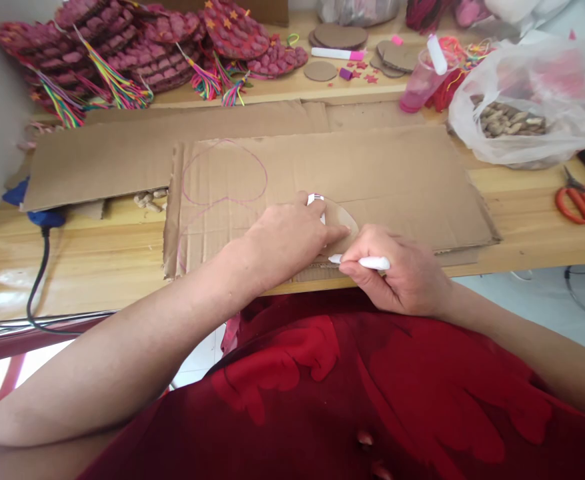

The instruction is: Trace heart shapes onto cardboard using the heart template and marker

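My left hand (292,227) lies with its fingers spread over a rounded cardboard piece (345,217), pressing it against a large cardboard sheet (397,173). A small white thing with a dark mark (315,199) shows by its fingertips; its kind is unclear. My right hand (397,270) is closed around a white marker (372,263). The marker's tip points left, close to the lower edge of the rounded piece. Whether it touches the cardboard I cannot tell. On the sheet's left part, a pink curved outline (266,177) is drawn, with part of another below it.
Pink decorated pieces with tassels (117,80) are piled at the back left. Another marker (337,54), cardboard rounds (321,71) and a pink cup (417,87) stand at the back. A plastic bag of peanuts (512,123) and orange-handled scissors (579,200) lie right.
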Action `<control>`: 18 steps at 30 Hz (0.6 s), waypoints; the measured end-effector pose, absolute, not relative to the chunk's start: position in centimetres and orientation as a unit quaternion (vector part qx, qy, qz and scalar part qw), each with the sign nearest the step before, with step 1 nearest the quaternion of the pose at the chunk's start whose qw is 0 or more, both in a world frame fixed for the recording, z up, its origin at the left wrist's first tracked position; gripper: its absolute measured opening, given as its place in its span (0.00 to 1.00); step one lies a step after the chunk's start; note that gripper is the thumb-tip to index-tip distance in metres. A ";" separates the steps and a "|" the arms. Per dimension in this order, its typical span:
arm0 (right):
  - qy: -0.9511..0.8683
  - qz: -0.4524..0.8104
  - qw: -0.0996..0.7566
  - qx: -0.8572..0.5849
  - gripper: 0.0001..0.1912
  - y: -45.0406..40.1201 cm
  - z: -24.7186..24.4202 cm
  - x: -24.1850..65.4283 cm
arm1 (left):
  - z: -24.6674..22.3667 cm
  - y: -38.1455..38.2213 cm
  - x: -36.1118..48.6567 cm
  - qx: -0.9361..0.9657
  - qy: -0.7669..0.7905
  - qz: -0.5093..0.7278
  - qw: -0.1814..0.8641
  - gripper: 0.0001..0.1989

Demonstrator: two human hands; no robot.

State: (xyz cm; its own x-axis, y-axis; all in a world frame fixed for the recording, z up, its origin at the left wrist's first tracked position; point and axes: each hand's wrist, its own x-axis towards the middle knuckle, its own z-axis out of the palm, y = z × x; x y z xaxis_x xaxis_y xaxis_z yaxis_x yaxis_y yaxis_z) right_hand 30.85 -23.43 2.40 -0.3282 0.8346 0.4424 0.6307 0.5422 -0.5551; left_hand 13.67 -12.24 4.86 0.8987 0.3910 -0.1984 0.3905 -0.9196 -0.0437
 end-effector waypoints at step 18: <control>-0.808 0.163 0.315 -0.470 0.11 -23.0 3.1 30.7 | 4.2 -11.8 13.7 -0.974 -0.215 0.069 -0.029 0.16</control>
